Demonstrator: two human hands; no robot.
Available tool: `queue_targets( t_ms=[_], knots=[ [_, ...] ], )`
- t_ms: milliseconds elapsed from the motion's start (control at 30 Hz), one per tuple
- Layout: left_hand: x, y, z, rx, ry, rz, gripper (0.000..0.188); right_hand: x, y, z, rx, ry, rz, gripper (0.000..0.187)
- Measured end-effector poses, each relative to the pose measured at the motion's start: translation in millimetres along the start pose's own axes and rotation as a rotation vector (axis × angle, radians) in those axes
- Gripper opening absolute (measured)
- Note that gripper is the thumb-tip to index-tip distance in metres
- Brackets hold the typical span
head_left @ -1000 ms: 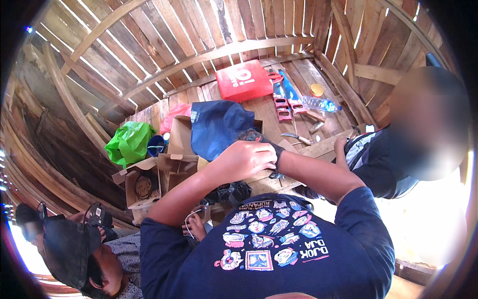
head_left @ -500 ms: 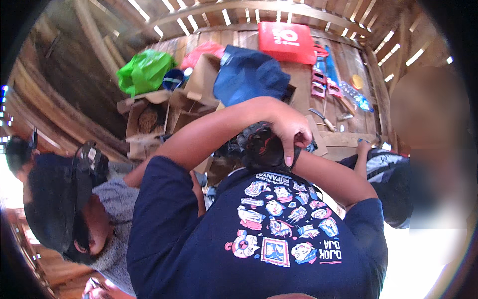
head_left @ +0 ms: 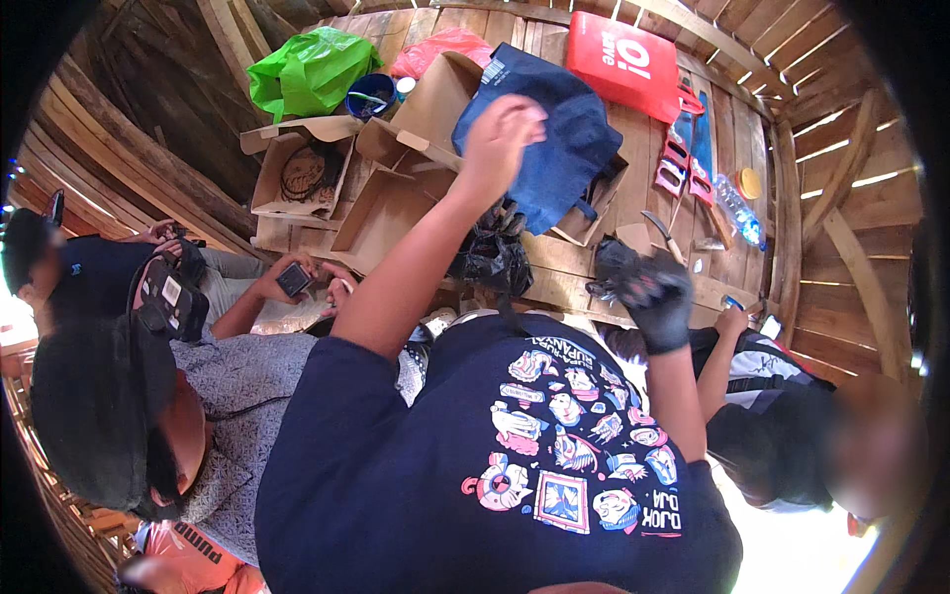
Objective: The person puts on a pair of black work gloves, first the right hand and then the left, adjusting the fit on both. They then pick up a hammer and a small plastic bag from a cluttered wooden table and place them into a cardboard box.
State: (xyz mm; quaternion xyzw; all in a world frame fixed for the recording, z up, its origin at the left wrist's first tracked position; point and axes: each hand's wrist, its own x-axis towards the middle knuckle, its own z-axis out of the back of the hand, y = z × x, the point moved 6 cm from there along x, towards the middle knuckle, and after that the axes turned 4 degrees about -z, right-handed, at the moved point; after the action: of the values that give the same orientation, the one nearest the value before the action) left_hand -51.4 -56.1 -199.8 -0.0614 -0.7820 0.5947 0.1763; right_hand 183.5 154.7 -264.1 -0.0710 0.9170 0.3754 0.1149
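Note:
My left hand (head_left: pixel 505 144) is bare and raised over a dark blue bag (head_left: pixel 564 148), its fingers loosely bent and holding nothing. On my right hand (head_left: pixel 661 307) is a dark glove. That hand is out over the near right edge of the boards, its fingers bent around a crumpled black thing (head_left: pixel 616 261) whose kind I cannot make out. A black plastic bag (head_left: pixel 500 262) lies between my arms, below the blue bag, with my left forearm passing just beside it.
Open cardboard boxes (head_left: pixel 386 213), a green bag (head_left: pixel 317 69) and a blue cup (head_left: pixel 371 96) stand left. Right are a red bag (head_left: pixel 623 64), a curved blade (head_left: pixel 663 233), a plastic bottle (head_left: pixel 737 208) and a yellow lid (head_left: pixel 749 182). People sit close on both sides.
My left hand has let go of the glove's cuff at my right wrist and risen up and left. My gloved right hand has swung right, away from my chest. The view has shifted.

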Motion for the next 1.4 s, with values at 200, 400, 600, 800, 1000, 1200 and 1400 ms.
queue_targets(
  t_ms=[200, 400, 600, 800, 1000, 1200, 1400],
  knots=[
    [-87.1, 110.6, 83.0, 0.421, 0.143, 0.425, 0.017, -79.7, 56.1, -4.1, 0.411, 0.092, 0.206, 0.073],
    [-104.1, 197.8, 99.5, 1.300, 0.188, 0.397, 0.061, -108.1, 40.0, 23.3, 0.344, -0.147, 0.197, 0.070],
    [-90.9, 230.5, 92.9, 1.505, 0.423, 0.491, 0.048, -121.0, 30.8, 32.9, 0.055, -0.311, 0.145, 0.058],
    [-56.4, 148.1, 65.3, 0.998, 0.423, 0.270, 0.028, -114.1, 55.7, 5.6, -0.156, -0.311, 0.160, 0.059],
    [-32.3, 42.9, 39.8, 0.128, 0.018, 0.237, 0.008, -35.6, 68.2, -23.7, -0.617, -0.331, 0.130, 0.058],
    [-42.0, 51.7, 4.1, -0.560, -0.190, 0.644, 0.030, 46.4, 24.4, -44.5, -0.848, -0.113, 0.054, 0.073],
    [-70.6, 107.5, 9.3, -0.883, -0.221, 0.754, 0.032, 67.6, 6.5, -78.5, -0.157, 0.019, -0.207, 0.063]
  ],
)
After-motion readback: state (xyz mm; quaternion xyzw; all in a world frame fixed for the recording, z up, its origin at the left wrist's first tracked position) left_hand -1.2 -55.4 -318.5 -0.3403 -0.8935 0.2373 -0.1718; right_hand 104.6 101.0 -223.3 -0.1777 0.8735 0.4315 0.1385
